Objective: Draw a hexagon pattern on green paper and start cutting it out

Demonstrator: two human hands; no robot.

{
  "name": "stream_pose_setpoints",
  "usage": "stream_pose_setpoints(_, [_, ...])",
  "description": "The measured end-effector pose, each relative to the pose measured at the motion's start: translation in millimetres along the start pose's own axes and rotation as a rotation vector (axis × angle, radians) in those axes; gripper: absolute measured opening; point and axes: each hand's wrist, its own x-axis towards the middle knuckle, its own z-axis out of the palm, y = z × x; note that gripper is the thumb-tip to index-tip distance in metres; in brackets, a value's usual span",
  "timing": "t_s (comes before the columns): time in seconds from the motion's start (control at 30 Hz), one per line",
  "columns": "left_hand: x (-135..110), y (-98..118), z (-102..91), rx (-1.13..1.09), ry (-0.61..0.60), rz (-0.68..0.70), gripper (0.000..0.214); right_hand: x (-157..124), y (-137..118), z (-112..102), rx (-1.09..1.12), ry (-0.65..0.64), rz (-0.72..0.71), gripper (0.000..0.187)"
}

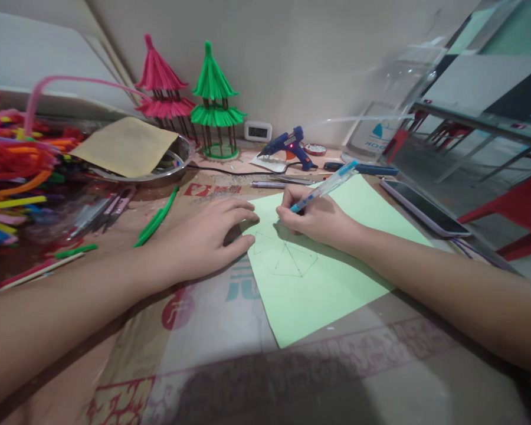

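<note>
A sheet of light green paper [336, 301] lies slanted on the cardboard-covered table, with thin straight pen lines forming a many-sided figure near its left part. My right hand [314, 212] rests on the sheet, its fingers closed round a blue pen [325, 188] whose tip is by the paper, hidden behind the fingers. My left hand [216, 233] lies with fingers stretched at the paper's left edge, fingertips touching the sheet and nothing held. Another thin line drawing shows between the two hands.
Pipe cleaners [17, 165] pile up at the left beside a metal bowl [177, 168]. Behind stand a pink tower [161, 82] and a green tower [215, 88]. A blue glue gun [287, 144] with a lit red light stands at the back; a phone [425, 206] lies right.
</note>
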Motion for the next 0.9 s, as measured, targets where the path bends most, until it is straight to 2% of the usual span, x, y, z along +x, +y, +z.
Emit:
stream_pose_setpoints(0.17, [-0.5,-1.0,0.4,0.0,0.008,0.015,0.039,0.7,2.6,-0.6,-0.016,0.034,-0.02,0.02])
stream_pose_setpoints(0.27, [-1.8,0.3,-2.1,0.017,0.037,0.038,0.036,1.0,6.9,0.1,-0.038,0.108,-0.134,0.016])
stream_pose_setpoints(0.33, [-4.4,4.3,-5.6,0.043,0.096,0.07,0.041,0.4,9.5,1.3,-0.123,0.14,-0.199,0.015])
stream_pose_setpoints(0.43, [-10.7,15.6,-11.1,0.098,0.175,0.213,0.055,-2.6,10.8,3.8,-0.252,0.157,-0.234,0.016])
stream_pose_setpoints(0.53, [-16.6,27.2,-13.5,0.14,0.177,0.396,0.052,-6.8,9.8,7.4,-0.283,0.123,-0.338,0.031])
stream_pose_setpoints(0.6, [-18.0,31.0,-13.5,0.151,0.168,0.452,0.046,-8.6,9.5,9.9,-0.304,0.1,-0.408,0.04])
stream_pose_setpoints(0.73, [-15.8,28.1,-13.3,0.131,0.142,0.433,0.035,-8.7,11.5,12.8,-0.379,0.114,-0.434,0.038])
stream_pose_setpoints(0.9, [-14.1,24.8,-13.2,0.048,0.094,0.439,0.045,-8.0,12.8,12.6,-0.378,0.145,-0.446,0.032])
